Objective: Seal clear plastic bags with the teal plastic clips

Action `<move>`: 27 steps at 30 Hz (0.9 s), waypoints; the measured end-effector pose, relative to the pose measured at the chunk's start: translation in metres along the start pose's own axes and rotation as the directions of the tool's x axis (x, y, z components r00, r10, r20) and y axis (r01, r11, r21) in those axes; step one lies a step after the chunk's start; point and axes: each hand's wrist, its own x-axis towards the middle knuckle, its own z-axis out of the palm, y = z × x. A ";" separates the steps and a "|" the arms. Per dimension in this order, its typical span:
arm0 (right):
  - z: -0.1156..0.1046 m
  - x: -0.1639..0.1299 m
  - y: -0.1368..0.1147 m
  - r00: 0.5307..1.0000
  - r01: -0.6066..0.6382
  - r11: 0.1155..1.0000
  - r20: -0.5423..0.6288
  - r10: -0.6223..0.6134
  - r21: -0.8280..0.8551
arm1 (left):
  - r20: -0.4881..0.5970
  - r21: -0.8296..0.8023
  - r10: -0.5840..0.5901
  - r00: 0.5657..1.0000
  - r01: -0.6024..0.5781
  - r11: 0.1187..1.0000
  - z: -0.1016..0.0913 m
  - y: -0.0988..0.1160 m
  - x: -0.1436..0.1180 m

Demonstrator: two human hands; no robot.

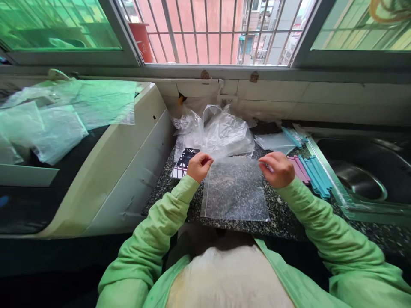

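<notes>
A: Clock centre is the clear bag, okay? Where do we put it?

B: We have the clear bag (236,192) at the near edge of the dark speckled table (282,214), straight ahead of the wearer. Flat, specks showing through. We can't tell how much of it rests on the stone.

A: Hands?

B: We see the left hand (201,167) at 10 o'clock, grip pinched together on the bag's far left corner. Right hand (278,169) at 2 o'clock, thumb and fingers clamped on the far right corner. Both sleeves light green.

A: Around it?

B: Phone (184,160) at 10 o'clock, just past the left hand; we can't tell if they touch. Heap of crumpled plastic (226,132) at 12, behind the bag. Flat plastic packet (276,142) at about 1. At 3, beside the right sleeve, we get pink strips (299,169) and blue strips (316,175) side by side, then the sink (334,184) further out.

A: Left side?

B: White appliance (128,167) at 9 to 10, plastic sheets (61,128) spread on top. Barred window (218,32) up at 12.
</notes>
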 end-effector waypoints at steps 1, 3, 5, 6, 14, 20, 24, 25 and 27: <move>0.004 -0.002 -0.013 0.996 0.076 0.996 0.051 -0.079 0.050 | 0.002 0.001 0.000 1.000 0.000 1.000 0.002 0.001 0.000; 0.015 -0.008 -0.038 0.946 0.219 0.959 0.201 -0.254 0.178 | 0.006 0.006 0.004 1.000 -0.004 1.000 0.004 0.002 0.000; 0.031 -0.013 -0.058 0.865 0.311 0.917 0.325 -0.381 0.248 | 0.015 0.015 0.011 1.000 -0.011 1.000 0.006 0.004 0.000; 0.038 -0.015 -0.065 0.829 0.320 0.913 0.392 -0.399 0.252 | 0.020 0.020 0.015 1.000 -0.016 1.000 0.007 0.005 -0.001; 0.053 -0.004 -0.090 0.718 0.255 0.956 0.633 -0.289 0.147 | 0.032 0.002 0.027 0.999 -0.027 1.000 0.006 0.007 -0.004; 0.063 0.010 -0.103 0.614 0.150 0.984 0.771 -0.172 0.100 | 0.038 -0.013 0.036 0.999 -0.036 0.999 0.006 0.004 -0.006; 0.052 0.005 -0.087 0.717 0.128 0.982 0.671 -0.190 0.141 | 0.060 -0.046 0.079 0.995 -0.077 0.996 -0.001 0.003 -0.011; 0.045 0.003 -0.078 0.771 0.132 0.978 0.604 -0.202 0.159 | 0.069 -0.060 0.087 0.994 -0.083 0.995 -0.004 0.002 -0.012; 0.030 0.002 -0.057 0.895 0.107 0.984 0.416 -0.159 0.145 | 0.090 -0.085 0.099 0.991 -0.091 0.992 -0.009 0.002 -0.017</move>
